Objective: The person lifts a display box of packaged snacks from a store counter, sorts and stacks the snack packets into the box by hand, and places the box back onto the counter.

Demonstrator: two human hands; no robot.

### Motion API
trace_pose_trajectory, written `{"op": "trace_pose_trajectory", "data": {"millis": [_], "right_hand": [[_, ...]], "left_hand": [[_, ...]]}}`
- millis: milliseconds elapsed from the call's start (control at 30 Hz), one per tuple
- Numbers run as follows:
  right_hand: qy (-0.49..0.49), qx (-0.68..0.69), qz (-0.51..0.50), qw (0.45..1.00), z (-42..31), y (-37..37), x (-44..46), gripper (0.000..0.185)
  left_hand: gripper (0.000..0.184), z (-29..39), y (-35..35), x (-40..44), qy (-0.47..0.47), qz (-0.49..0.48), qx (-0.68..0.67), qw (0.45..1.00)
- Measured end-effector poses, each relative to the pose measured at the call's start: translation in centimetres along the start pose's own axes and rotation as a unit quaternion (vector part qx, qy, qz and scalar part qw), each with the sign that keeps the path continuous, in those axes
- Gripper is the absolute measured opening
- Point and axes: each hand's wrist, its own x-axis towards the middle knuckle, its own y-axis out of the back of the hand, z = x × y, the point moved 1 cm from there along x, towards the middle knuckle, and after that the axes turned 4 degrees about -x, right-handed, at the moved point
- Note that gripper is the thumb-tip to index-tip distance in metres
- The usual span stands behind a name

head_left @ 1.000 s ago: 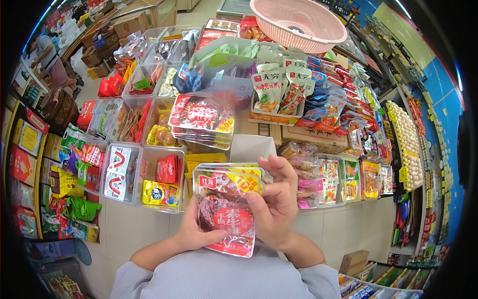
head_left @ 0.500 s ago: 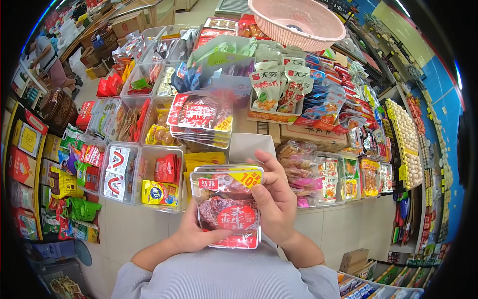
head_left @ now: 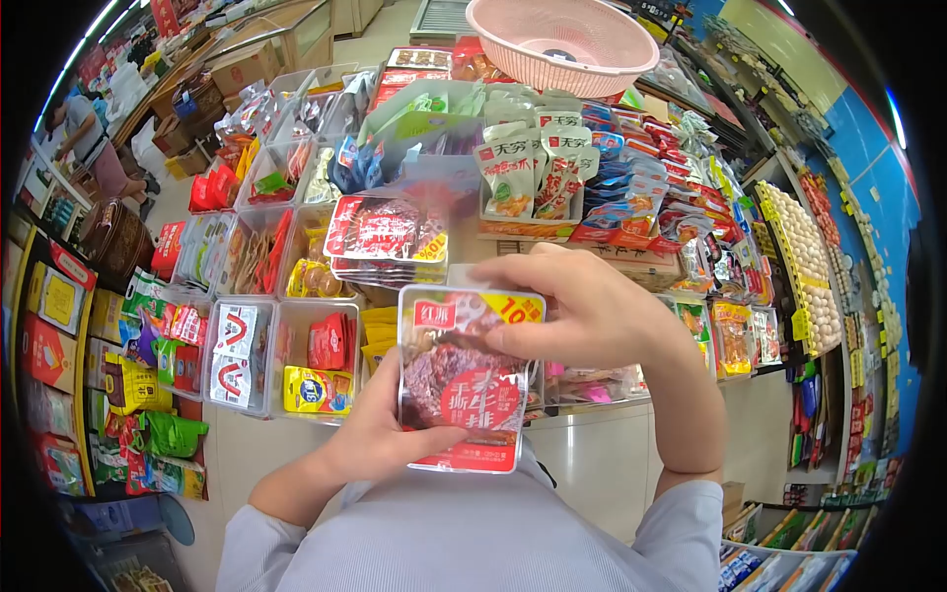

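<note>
In front of my chest I hold a red and clear snack pack (head_left: 464, 380) upright, with a yellow corner label. At its lower left my left hand (head_left: 380, 429) grips it, the thumb across the front. My right hand (head_left: 592, 306) reaches over from the right and holds the top edge, its thumb on the front and fingers behind. Whether more packs sit behind the front one I cannot tell. Beyond, a stack of matching packs (head_left: 380, 232) lies on the display, left of a box of white snack pouches (head_left: 513, 178).
Clear plastic bins of snacks (head_left: 237, 355) line the display's left side. A pink basket (head_left: 562, 44) stands at the back. Egg trays (head_left: 804, 266) are on the right, and a snack shelf (head_left: 64, 365) on the left. A person (head_left: 84, 133) is at the far left.
My right hand has shifted from the pack's right side to over its top, the forearm now raised at the right. The pack is more upright and slightly right.
</note>
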Motion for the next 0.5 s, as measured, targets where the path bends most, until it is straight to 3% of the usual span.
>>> {"op": "trace_pose_trajectory", "data": {"millis": [133, 333, 500], "right_hand": [[0.039, 0.028, -0.034, 0.998, 1.5, 0.3, 0.9, 0.064], [0.053, -0.052, -0.034, 0.997, 1.9, 0.5, 0.6, 0.093], [-0.074, -0.014, -0.116, 0.99, 1.4, 0.5, 1.2, 0.097]], "left_hand": [[0.084, 0.9, 0.6, 1.7, 0.021, -0.008, 0.059, 0.998], [0.083, 1.1, 0.9, 2.9, 0.03, -0.013, 0.087, 0.996], [0.084, 0.4, 0.9, 2.9, 0.017, -0.032, 0.112, 0.993]]}}
